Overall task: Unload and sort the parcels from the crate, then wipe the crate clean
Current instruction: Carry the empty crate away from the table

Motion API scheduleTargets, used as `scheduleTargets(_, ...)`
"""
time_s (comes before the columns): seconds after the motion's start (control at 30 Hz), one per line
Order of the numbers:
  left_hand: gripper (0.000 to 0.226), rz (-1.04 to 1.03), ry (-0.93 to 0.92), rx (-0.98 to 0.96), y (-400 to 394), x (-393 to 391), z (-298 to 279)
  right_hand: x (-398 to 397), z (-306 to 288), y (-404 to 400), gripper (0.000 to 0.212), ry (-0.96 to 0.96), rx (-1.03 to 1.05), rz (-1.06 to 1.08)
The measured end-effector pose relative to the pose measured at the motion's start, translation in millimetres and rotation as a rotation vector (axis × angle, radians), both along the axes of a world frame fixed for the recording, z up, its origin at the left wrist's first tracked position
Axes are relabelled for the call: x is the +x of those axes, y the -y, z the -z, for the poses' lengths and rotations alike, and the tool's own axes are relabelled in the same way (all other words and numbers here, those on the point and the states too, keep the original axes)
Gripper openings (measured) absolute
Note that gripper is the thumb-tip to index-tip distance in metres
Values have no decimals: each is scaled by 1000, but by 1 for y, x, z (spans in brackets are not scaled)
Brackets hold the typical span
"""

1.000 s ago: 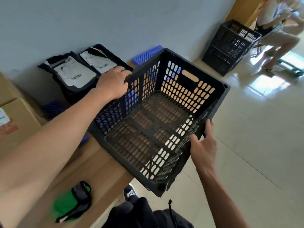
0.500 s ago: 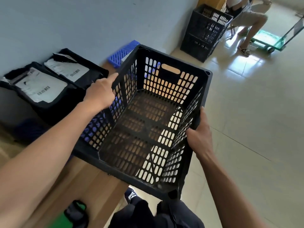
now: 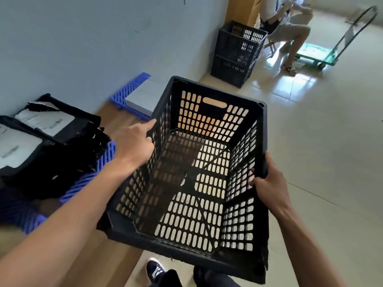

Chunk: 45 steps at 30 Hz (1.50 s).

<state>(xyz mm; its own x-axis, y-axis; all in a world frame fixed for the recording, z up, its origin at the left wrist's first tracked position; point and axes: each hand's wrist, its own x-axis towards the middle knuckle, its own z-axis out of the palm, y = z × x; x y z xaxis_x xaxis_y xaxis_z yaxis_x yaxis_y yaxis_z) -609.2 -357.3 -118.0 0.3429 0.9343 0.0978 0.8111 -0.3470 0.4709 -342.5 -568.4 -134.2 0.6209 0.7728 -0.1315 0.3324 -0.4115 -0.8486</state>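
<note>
Head view shows us holding the black crate point(image 3: 199, 183) with both hands, out past the edge of the wooden counter point(image 3: 83, 255) so that most of it hangs over the tiled floor point(image 3: 321, 162). Our left hand point(image 3: 134, 146) lies against the outside of the crate's left wall near the rim, forefinger stretched toward the far corner and the other fingers curled at the rim. Our right hand point(image 3: 269, 183) grips the right wall, thumb up along the outside edge and fingertips showing through the slots from within. Both forearms reach forward from the bottom corners.

The crate holds nothing; we see floor and counter through its slotted bottom. The parcels point(image 3: 45, 141) (black mailers with white labels) lie piled on blue slatted trays point(image 3: 99, 158) on the counter to our left, against the wall. Their labels carry print, but it is too blurred for us to read. Farther off stand stacked black crates point(image 3: 236, 54), beside a seated person point(image 3: 286, 27) and a green trolley point(image 3: 315, 54).
</note>
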Motion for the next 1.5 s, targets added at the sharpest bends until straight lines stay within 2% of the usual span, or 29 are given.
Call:
scheduleTargets(0.27, 58, 87, 3, 22, 28, 126, -5, 114, 4, 33, 84, -52, 104, 94)
scheduleTargets(0.5, 59, 182, 102, 13, 35, 213, 0, 188, -9, 58, 81, 52, 169, 165)
scheduleTargets(0.77, 55, 204, 142, 3, 20, 289, 2, 257, 5, 43, 80, 106, 120, 228)
scheduleTargets(1.07, 54, 200, 263, -65, -79, 387, 45, 346, 20, -45, 73, 138, 85, 286)
scheduleTargets(1.2, 53, 184, 317, -151, -133, 437, 44, 391, 13, -96, 72, 142, 79, 342)
scheduleTargets(1.5, 51, 264, 320, -154, -222, 548, 29, 489, 5, -174, 70, 143, 128, 435)
